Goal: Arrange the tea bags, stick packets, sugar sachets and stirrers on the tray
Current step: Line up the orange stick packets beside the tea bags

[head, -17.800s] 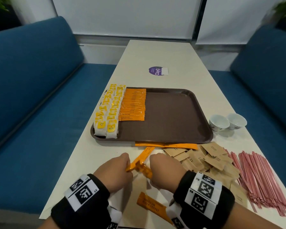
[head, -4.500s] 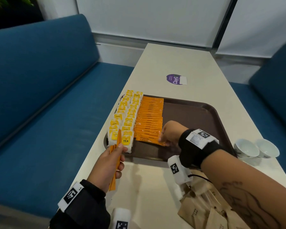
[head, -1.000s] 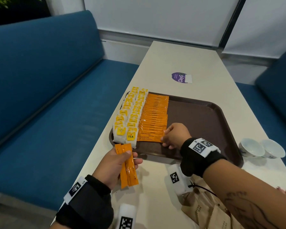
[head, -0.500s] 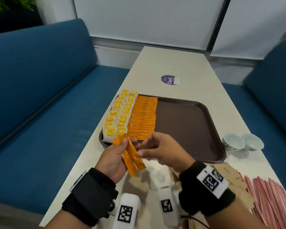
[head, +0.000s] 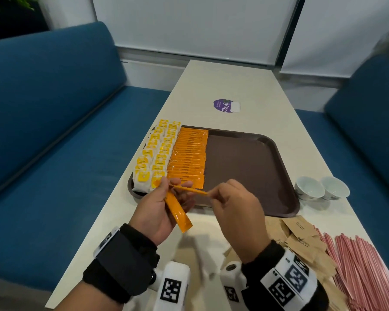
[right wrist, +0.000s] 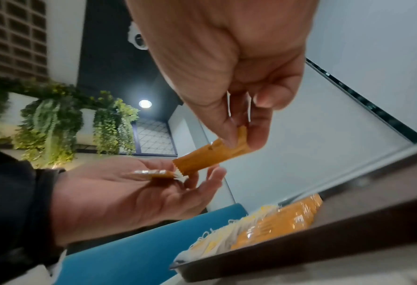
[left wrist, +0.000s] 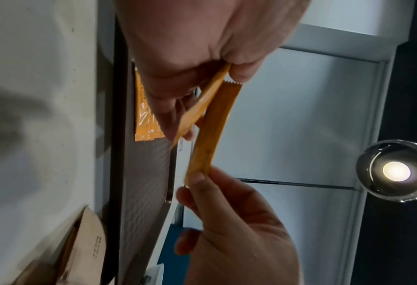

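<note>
A brown tray (head: 252, 167) holds two rows of yellow tea bags (head: 154, 158) along its left side and a column of orange stick packets (head: 189, 157) beside them. My left hand (head: 164, 198) holds an orange stick packet (head: 177, 213) just in front of the tray's near left corner. My right hand (head: 220, 196) pinches the end of a second orange packet (head: 190, 190) whose far end still touches the left fingers (right wrist: 214, 175). The same pinched packet (left wrist: 212, 133) (right wrist: 209, 156) shows in both wrist views. Brown sugar sachets (head: 301, 234) and pink stirrers (head: 359, 270) lie at the near right.
Two small white cups (head: 321, 190) stand right of the tray. A purple sticker (head: 226, 105) lies beyond it on the pale table (head: 234, 86). Blue benches (head: 54, 131) flank the table on both sides. The tray's right half is bare.
My right hand left the tray's packet column, came back to the left hand, and now draws one orange packet out to the right from the ones the left hand holds.
</note>
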Demonstrator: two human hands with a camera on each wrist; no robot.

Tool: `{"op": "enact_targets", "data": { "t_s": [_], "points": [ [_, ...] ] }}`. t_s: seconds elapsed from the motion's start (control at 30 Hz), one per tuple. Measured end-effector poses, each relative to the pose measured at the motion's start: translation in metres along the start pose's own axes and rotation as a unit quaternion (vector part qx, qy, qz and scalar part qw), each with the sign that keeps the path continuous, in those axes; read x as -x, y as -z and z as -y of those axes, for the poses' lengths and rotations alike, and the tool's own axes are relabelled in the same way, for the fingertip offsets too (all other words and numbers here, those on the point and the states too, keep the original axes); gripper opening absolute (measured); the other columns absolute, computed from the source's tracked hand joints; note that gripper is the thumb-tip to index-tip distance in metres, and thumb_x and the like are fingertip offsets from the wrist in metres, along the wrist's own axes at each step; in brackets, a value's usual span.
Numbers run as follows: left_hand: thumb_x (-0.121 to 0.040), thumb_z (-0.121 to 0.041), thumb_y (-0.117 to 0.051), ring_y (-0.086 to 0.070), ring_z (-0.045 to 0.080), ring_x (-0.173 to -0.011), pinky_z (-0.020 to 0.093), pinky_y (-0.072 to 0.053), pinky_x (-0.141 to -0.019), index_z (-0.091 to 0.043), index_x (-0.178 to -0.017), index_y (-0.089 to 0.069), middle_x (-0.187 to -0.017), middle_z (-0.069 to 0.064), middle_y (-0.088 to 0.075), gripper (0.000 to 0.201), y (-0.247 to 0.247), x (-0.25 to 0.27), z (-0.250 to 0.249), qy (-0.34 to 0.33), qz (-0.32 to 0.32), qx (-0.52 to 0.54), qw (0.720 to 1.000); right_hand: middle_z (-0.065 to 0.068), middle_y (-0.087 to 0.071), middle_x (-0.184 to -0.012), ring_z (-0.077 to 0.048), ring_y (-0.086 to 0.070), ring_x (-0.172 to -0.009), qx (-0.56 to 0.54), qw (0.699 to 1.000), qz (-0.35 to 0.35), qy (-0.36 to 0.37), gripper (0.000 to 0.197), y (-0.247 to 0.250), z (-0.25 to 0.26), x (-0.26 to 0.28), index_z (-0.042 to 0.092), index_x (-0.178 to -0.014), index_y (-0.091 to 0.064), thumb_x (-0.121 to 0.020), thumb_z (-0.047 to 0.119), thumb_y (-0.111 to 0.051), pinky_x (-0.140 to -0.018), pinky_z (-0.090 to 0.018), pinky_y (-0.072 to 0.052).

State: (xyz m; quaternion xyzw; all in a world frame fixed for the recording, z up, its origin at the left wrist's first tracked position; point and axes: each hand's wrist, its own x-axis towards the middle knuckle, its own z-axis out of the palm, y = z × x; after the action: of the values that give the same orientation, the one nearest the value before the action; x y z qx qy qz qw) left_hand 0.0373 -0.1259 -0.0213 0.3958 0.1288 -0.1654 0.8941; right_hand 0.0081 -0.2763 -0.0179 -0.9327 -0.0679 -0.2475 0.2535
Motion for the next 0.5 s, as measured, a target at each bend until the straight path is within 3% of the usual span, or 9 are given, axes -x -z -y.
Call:
{"op": "enact_targets", "data": {
  "t_s": [0.13, 0.23, 0.33, 0.4, 0.43, 0.5],
  "points": [
    [-0.098, -0.027, -0.039, -0.064, 0.020, -0.070, 0.027, -0.052, -0.053, -0.010, -0.100, -0.062, -0.091, 0.009, -0.068, 0.029, 0.007, 0.001, -0.008, 0.001, -0.002, -0.114, 0.993, -0.001, -0.054, -0.069, -0.017, -0.049, -0.053, 0.028, 0.994, -0.076, 0.076, 0.006, 0.000, -0.005, -0.003, 0.009, -0.068, -0.065, -0.072, 0.006, -0.064, -0.037, -0.027, -0.041],
    [-0.094, -0.011, -0.050, -0.054, 0.014, -0.061, 0.019, -0.043, -0.044, -0.011, -0.102, -0.064, -0.082, 0.004, -0.060, 0.017, 0.012, 0.004, -0.012, -0.002, 0.005, -0.199, 0.980, -0.001, -0.056, -0.072, -0.017, -0.051, -0.056, 0.013, 0.992, -0.090, 0.082, 0.006, -0.004, -0.005, -0.006, 0.008, -0.069, -0.066, -0.072, 0.004, -0.065, -0.040, -0.026, -0.042],
    [-0.088, 0.000, -0.057, -0.048, 0.012, -0.058, 0.016, -0.038, -0.040, -0.011, -0.098, -0.065, -0.076, 0.004, -0.057, 0.017, 0.016, 0.003, -0.014, -0.018, -0.001, -0.239, 0.971, -0.001, -0.057, -0.075, -0.016, -0.053, -0.059, -0.027, 0.993, -0.080, 0.084, 0.009, -0.009, -0.006, -0.008, 0.008, -0.068, -0.065, -0.072, 0.001, -0.067, -0.046, -0.030, -0.046],
    [-0.087, 0.002, -0.058, -0.054, 0.011, -0.055, 0.015, -0.037, -0.039, -0.009, -0.095, -0.064, -0.075, 0.005, -0.060, 0.016, 0.019, 0.002, -0.017, -0.036, -0.021, -0.238, 0.970, 0.002, -0.058, -0.079, -0.009, -0.053, -0.067, -0.089, 0.994, -0.054, 0.037, 0.015, -0.009, -0.002, -0.010, 0.012, -0.073, -0.064, -0.073, -0.001, -0.072, -0.057, -0.022, -0.046],
    [-0.086, 0.003, -0.057, -0.058, 0.011, -0.054, 0.015, -0.036, -0.038, -0.008, -0.094, -0.062, -0.074, 0.006, -0.062, 0.014, 0.020, 0.002, -0.018, -0.043, -0.028, -0.226, 0.973, 0.003, -0.059, -0.082, -0.008, -0.054, -0.072, -0.138, 0.990, -0.038, -0.015, 0.020, -0.007, 0.001, -0.011, 0.016, -0.077, -0.063, -0.073, 0.000, -0.074, -0.062, -0.016, -0.045],
    [-0.086, 0.005, -0.056, -0.065, 0.013, -0.055, 0.015, -0.035, -0.036, -0.007, -0.090, -0.057, -0.070, 0.006, -0.066, 0.013, 0.021, 0.001, -0.019, -0.050, -0.035, -0.192, 0.979, 0.002, -0.060, -0.084, -0.005, -0.056, -0.076, -0.250, 0.957, 0.017, -0.145, 0.026, -0.005, 0.007, -0.014, 0.021, -0.085, -0.057, -0.075, 0.005, -0.076, -0.066, -0.017, -0.048]
  ]
}}
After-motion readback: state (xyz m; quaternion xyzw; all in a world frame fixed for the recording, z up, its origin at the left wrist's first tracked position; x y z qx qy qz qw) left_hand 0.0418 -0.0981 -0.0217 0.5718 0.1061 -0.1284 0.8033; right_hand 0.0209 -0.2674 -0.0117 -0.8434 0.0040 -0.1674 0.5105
